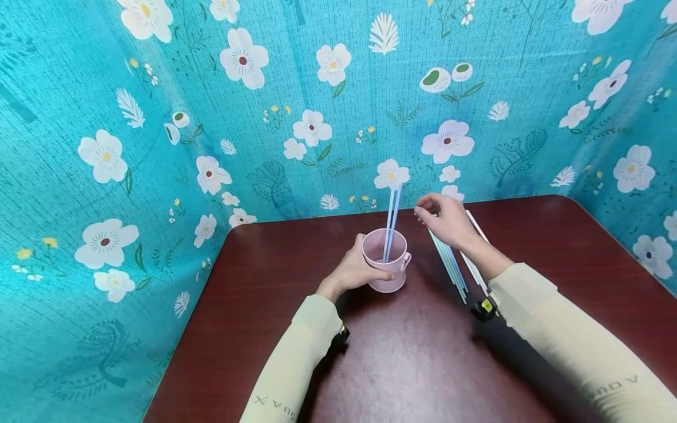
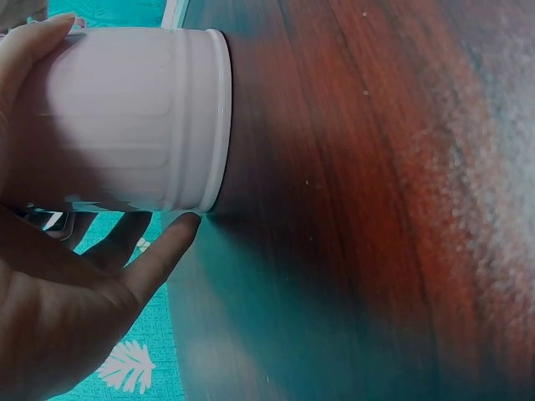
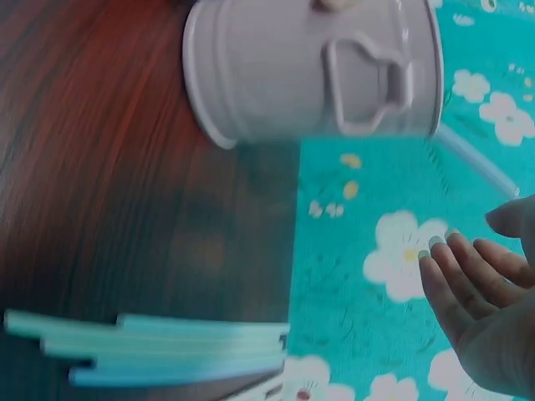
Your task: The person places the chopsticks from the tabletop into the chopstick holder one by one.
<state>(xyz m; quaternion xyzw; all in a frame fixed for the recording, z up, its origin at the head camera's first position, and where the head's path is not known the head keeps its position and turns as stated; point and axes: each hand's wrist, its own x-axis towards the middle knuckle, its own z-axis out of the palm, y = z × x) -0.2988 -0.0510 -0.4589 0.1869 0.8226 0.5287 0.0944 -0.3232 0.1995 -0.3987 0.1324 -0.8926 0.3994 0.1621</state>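
A person in pale long sleeves works at a counter point(image 1: 433, 364), with a pink bucket point(image 3: 276, 71) near the middle of its far edge. The left hand point(image 1: 354, 267) grips the bucket from the left, thumb across the near side, fingers reaching around the far side. The right hand point(image 1: 444, 220) hangs in the air to the bucket's right, higher than its rim and apart from it; its fingers are loosely bent, the thumb stands away from them in the right wrist view, and nothing is held. Inside the bucket, 2 slim blue straws point(image 1: 394, 218) stand on end, rising well above the rim and leaning slightly toward the counter's right edge. Under and beside the right hand, which is the nearer of the 2 hands, loose green and blue straws point(image 3: 184, 347) lie on the counter, white straws point(image 1: 473, 273) just to their right. Their long axis runs from near the far edge back toward the person, slanting toward the right edge. The counter is glossy, dark red-brown and wood-grained, its 2 far corners rounded. Turquoise cloth point(image 1: 174, 158) printed with white flowers hangs beyond the far edge and along the left and right edges.
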